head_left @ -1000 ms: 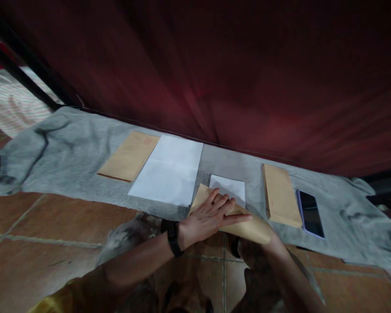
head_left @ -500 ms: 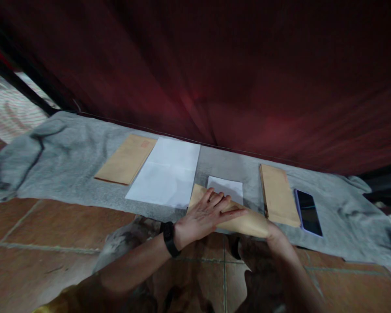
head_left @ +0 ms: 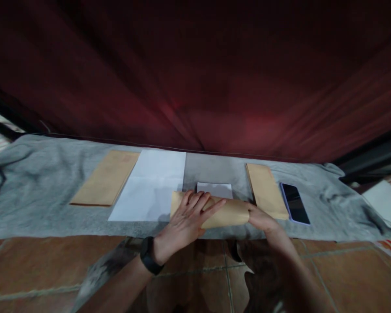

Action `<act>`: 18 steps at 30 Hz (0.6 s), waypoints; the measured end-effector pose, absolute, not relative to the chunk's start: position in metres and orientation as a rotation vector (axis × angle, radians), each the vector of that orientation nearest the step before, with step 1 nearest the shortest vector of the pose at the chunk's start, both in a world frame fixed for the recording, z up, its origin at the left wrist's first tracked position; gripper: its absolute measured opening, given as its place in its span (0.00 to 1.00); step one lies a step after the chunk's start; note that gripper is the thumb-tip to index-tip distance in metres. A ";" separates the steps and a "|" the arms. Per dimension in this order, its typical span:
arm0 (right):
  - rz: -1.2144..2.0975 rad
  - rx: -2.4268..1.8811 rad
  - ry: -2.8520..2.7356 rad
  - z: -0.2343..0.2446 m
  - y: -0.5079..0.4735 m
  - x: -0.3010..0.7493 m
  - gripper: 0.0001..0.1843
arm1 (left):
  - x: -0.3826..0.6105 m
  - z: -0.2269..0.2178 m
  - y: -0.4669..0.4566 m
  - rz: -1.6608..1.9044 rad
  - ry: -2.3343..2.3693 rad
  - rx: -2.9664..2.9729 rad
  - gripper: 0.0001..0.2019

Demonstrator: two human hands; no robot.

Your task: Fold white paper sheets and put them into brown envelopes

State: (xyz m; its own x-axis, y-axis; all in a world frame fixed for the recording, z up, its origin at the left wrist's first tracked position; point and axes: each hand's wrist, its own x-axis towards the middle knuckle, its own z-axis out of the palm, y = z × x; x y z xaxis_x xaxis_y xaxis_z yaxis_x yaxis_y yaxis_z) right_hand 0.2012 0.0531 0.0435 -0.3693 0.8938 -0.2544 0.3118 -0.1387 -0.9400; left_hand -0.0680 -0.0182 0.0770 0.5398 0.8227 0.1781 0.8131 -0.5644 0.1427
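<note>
A brown paper envelope (head_left: 230, 214) lies crosswise at the front edge of the grey cloth, its right end bulging. My left hand (head_left: 190, 215), with a dark band on its wrist, rests flat on the envelope's left part, fingers stretched and thumb spread to the right. At the bulging end is my right hand (head_left: 262, 218), its fingers hidden in or behind the paper, so I cannot see what they hold. Just behind the envelope lies a small folded white paper (head_left: 215, 189). A large white sheet (head_left: 151, 182) with a crease is to the left, partly touched by the envelope.
Brown envelopes (head_left: 106, 178) lie at the left of the grey cloth (head_left: 45, 174). Another stack of brown envelopes (head_left: 266, 189) is on the right, beside a phone (head_left: 295, 203) in a purple case. A dark red curtain (head_left: 195, 78) hangs behind; tiled floor (head_left: 45, 265) lies below.
My right hand has come partly out of the envelope's right end; more of the hand shows. My left hand stays on the envelope. The view has shifted and levelled.
</note>
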 end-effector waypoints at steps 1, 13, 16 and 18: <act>1.623 -1.317 -1.619 0.044 0.055 0.202 0.19 | -0.069 0.078 -0.017 0.353 1.459 2.711 0.50; 1.382 -1.305 -1.343 0.041 0.078 0.195 0.24 | -0.115 0.083 0.002 0.549 1.736 2.552 0.51; 1.066 -1.488 -1.574 0.026 0.079 0.190 0.20 | -0.127 0.084 0.007 0.562 1.822 2.486 0.53; 0.822 -1.691 -1.738 0.019 0.076 0.184 0.20 | -0.134 0.081 0.010 0.541 1.868 2.456 0.53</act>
